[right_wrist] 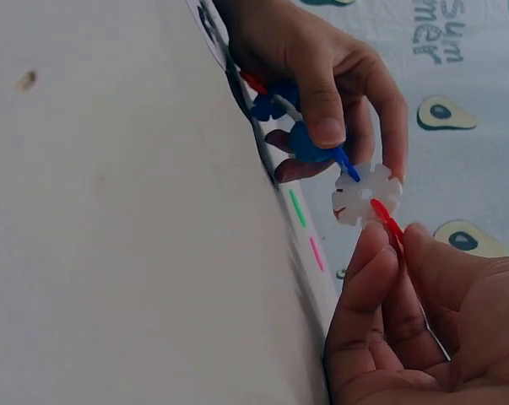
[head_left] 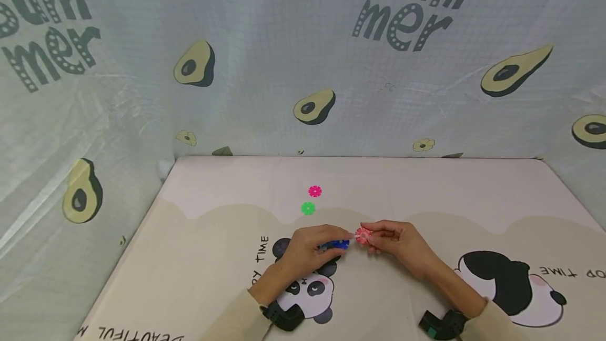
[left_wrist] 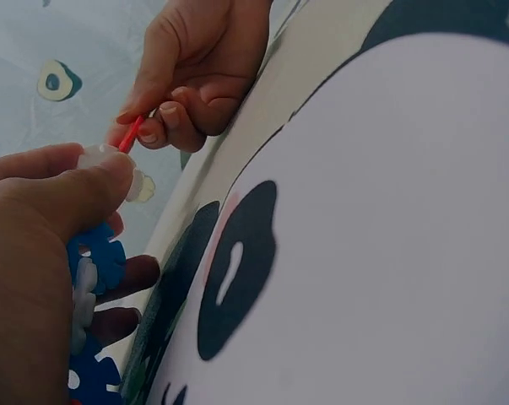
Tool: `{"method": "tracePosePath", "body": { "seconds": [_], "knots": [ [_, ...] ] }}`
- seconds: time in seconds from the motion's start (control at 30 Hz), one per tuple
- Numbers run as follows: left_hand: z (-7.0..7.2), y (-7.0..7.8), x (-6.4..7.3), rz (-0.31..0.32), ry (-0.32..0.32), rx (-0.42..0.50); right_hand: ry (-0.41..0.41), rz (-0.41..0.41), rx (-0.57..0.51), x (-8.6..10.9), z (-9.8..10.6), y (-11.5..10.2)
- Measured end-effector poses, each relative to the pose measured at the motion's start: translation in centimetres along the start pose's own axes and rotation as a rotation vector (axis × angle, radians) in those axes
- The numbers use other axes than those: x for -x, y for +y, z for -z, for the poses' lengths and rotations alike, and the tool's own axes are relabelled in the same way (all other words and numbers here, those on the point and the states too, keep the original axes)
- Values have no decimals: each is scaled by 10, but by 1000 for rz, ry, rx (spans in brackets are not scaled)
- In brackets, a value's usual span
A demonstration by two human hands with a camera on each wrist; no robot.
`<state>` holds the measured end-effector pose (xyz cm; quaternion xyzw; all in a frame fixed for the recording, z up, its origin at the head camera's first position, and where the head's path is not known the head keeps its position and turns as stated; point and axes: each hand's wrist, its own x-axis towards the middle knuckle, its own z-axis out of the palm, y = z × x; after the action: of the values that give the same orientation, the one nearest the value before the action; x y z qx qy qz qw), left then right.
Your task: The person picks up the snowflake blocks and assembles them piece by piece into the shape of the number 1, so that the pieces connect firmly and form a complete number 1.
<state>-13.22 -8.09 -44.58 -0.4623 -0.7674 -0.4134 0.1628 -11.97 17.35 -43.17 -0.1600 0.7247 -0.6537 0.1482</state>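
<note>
My left hand [head_left: 312,245] grips a chain of interlocking notched plastic discs. Blue discs [left_wrist: 98,253] and a white disc [left_wrist: 83,295] show below its thumb, and a bit of red [right_wrist: 253,82] shows at the chain's far end. At the near end, a white disc [right_wrist: 368,196] stands between the two hands, joined to a blue disc [right_wrist: 311,143]. Thumb and fingers of my right hand [head_left: 402,242] pinch a red disc [head_left: 362,236]. In the right wrist view its edge overlaps the white disc's face close to the centre.
A green disc [head_left: 308,208] and a pink disc [head_left: 314,191] lie flat on the table beyond the hands. The table cover [head_left: 213,257] has panda prints and lettering. A pale curtain [head_left: 255,41] with avocado prints hangs behind the table and along its left side.
</note>
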Motion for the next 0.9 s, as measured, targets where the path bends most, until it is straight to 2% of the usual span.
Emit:
{"method": "tracePosePath", "body": {
  "seconds": [0.3,0.43,0.53,0.7,0.9],
  "knots": [
    [1,0,-1,-24,-4,-170,43,-41,89,0,0,-1],
    [2,4,-3,-40,-14,-292,51,-65,72,0,-3,-3],
    [1,9,-4,-42,-5,-351,57,-93,25,0,-6,-4],
    [-3,15,-6,1,24,-380,76,-124,-26,0,-9,-6],
    [-4,21,-7,78,9,-371,65,-151,-76,1,-13,-6]
  ]
}}
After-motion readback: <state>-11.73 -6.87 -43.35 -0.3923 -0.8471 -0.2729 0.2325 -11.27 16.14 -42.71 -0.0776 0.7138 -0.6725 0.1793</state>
